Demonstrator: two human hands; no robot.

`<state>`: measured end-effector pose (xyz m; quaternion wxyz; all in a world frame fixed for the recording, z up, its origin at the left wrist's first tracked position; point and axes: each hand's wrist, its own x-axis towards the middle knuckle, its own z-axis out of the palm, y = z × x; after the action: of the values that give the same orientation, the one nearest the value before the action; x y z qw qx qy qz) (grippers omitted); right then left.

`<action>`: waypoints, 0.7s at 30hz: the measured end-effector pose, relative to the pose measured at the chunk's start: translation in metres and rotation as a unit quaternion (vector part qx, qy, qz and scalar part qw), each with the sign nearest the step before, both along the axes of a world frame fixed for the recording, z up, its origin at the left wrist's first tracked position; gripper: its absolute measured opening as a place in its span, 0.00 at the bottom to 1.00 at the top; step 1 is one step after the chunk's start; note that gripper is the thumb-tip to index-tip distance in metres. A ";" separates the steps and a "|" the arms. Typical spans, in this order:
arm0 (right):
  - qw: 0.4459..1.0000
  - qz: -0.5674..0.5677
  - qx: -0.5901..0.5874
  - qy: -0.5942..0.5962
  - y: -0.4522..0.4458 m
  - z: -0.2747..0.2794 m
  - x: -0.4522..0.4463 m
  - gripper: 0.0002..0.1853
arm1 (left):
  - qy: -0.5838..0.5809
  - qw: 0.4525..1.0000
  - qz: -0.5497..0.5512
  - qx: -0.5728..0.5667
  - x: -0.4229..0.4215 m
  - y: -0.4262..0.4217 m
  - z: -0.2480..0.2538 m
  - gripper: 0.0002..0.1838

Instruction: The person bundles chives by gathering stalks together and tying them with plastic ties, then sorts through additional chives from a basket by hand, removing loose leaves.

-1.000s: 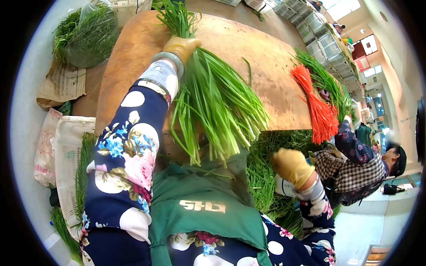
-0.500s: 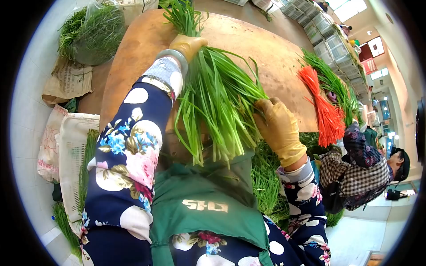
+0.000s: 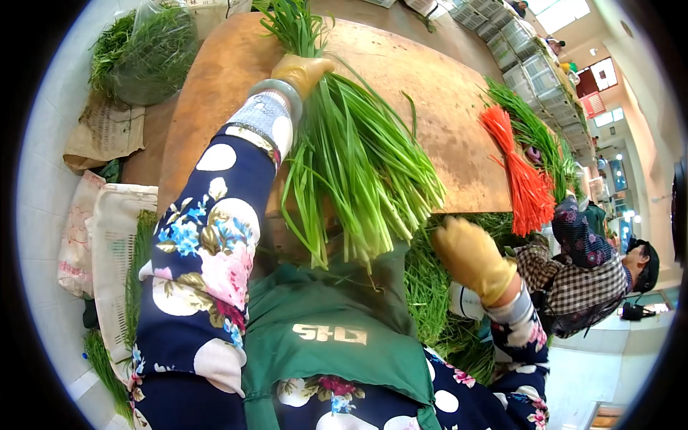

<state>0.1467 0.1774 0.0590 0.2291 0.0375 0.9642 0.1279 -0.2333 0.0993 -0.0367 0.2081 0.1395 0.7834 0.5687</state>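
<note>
Green stalks (image 3: 362,154) apparently lie within left fingers (image 3: 320,67).

The bunch of long green stalks (image 3: 351,165) is gripped near its leafy end — loose, narrow leaf tips jutting toward eleven o'clock. Below the grip it fans out between four and six o'clock, unbound, its paler stem ends staggered — some sticking out farther than others.

Stained brown tabletop (image 3: 455,107) under 1 green bunch (image 3: 358,158), red strips (image 3: 522,175) and further greens (image 3: 532,125) alongside.
</note>
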 end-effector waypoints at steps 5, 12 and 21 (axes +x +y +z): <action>0.965 -0.168 0.011 -0.200 0.021 -0.012 0.067 0.10 | 0.092 0.992 0.029 -0.077 0.012 -0.004 0.016 0.32; 0.951 0.004 -0.162 0.264 -0.034 0.028 -0.047 0.09 | 0.033 0.999 0.007 -0.033 0.000 0.000 0.000 0.32; 0.956 0.031 -0.068 0.284 -0.011 -0.006 -0.077 0.17 | -0.001 1.000 -0.007 -0.005 -0.004 0.004 -0.007 0.27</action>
<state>0.0692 0.1667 0.0525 -0.0566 0.0269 0.9966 0.0529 -0.2373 0.1031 -0.0441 0.2136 0.1431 0.7849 0.5638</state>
